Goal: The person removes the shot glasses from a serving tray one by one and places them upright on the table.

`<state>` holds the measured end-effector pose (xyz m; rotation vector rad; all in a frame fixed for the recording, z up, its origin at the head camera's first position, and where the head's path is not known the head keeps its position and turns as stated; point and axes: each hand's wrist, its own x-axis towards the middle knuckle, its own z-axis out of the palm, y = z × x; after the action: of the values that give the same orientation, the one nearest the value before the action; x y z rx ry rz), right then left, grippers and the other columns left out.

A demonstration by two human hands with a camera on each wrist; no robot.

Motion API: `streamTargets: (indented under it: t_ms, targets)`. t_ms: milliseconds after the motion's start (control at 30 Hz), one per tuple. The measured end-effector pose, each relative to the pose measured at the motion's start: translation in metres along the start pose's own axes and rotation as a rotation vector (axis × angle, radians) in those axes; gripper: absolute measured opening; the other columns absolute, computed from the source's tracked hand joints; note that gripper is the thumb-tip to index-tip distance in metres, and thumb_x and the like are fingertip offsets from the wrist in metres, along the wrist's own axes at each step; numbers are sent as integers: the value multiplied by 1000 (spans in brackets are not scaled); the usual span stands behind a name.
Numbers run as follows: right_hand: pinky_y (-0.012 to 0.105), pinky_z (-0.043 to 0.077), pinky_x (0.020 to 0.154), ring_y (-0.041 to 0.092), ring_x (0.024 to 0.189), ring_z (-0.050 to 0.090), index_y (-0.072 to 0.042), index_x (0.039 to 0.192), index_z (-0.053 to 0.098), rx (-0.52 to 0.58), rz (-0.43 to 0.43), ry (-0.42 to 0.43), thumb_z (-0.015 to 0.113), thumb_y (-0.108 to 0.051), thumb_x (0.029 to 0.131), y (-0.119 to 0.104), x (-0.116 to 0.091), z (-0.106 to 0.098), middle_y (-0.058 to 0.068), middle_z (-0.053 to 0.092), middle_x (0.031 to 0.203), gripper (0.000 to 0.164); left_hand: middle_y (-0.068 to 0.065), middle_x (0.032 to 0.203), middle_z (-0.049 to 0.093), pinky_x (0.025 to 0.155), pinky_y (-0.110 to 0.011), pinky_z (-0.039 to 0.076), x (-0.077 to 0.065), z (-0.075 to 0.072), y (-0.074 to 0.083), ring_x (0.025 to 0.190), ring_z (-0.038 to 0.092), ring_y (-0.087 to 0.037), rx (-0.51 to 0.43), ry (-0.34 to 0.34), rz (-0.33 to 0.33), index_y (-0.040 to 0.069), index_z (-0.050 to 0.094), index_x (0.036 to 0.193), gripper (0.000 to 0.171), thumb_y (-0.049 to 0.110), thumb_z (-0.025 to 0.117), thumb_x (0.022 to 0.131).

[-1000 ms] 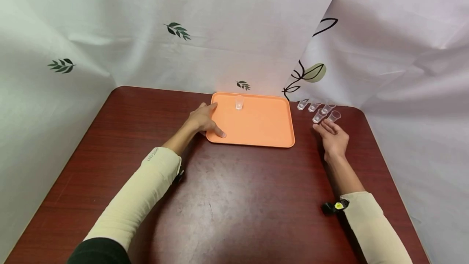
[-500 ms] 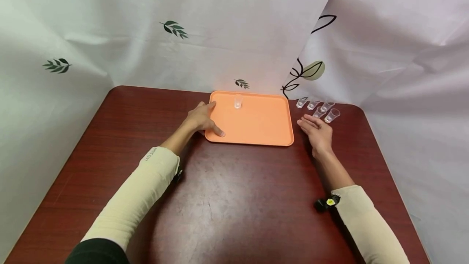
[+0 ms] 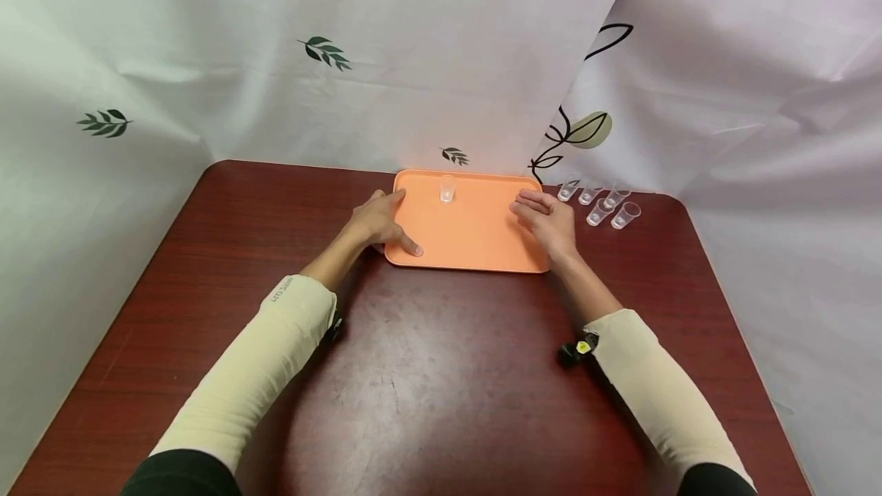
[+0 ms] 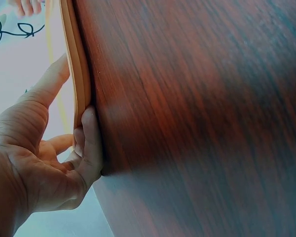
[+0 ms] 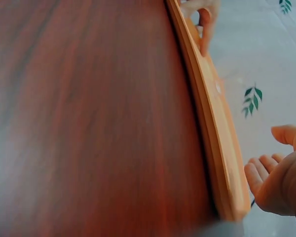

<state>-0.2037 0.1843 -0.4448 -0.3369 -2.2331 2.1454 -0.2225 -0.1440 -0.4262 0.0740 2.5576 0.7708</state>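
Note:
An orange tray (image 3: 468, 239) lies flat at the far side of the table, with one small clear plastic cup (image 3: 447, 191) upright near its back edge. At the tray's left end my left hand (image 3: 377, 222) grips the rim, thumb laid over the top; in the left wrist view its fingers (image 4: 92, 138) curl against the outer side and underside. My right hand (image 3: 549, 223) hovers over the tray's right end with fingers loosely extended and nothing in them. The right wrist view shows that hand (image 5: 281, 170) above the tray's edge (image 5: 222, 163), apart from the cup.
Several more clear cups (image 3: 625, 215) stand close together on the table (image 3: 427, 373) right of the tray, near the back edge. A pale cloth wall (image 3: 386, 14) with leaf prints rises directly behind the table and along both sides.
My right hand has moved left, from beside the group of cups to above the tray's right end. The left hand keeps its grip on the tray, and the cups stay put.

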Motion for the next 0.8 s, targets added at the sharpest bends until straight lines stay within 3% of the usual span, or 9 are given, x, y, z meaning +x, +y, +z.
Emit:
streamTargets:
  t_ms: [200,300,367,500,733,800]
  targets:
    - [26,66,101,1,107,76,3,148,71,-63,-7,-74,85,-11,100,-4,7,24,24,74,148,52,-22,163,42,87,-41,61,15,5,-9,137,53,-44,12,23,4,21,22,183,149,48,111,66]
    - [32,65,108,14,120,78,1,151,69,-75,-3,-107,85,-12,100,-6,8,33,22,73,150,55,-21,163,43,90,-44,62,22,7,-14,136,53,-44,19,24,2,22,21,183,154,52,112,62]
    - [36,63,112,22,130,76,1,153,68,-79,1,-127,85,-12,100,-7,8,40,21,72,152,57,-22,164,42,98,-47,61,25,8,-16,138,52,-45,26,14,-1,23,19,184,155,53,111,63]
    - [39,63,113,34,140,71,1,152,68,-76,-16,-155,85,-12,99,-6,9,54,21,72,152,58,-18,160,44,107,-49,58,32,10,-22,135,52,-42,4,30,-6,25,23,183,155,50,113,60]
    - [45,61,117,36,141,70,0,150,70,-104,-54,-172,86,-12,98,-4,11,77,22,72,151,56,-22,164,41,120,-55,52,0,-1,-2,144,47,-49,-2,-1,-4,21,21,183,143,43,109,72]
    - [48,59,119,36,143,69,0,150,71,-112,-52,-173,87,-12,97,-5,12,83,22,72,151,57,-21,164,41,118,-54,54,-1,-1,-3,144,46,-50,-16,-1,-2,21,22,183,143,42,109,72]
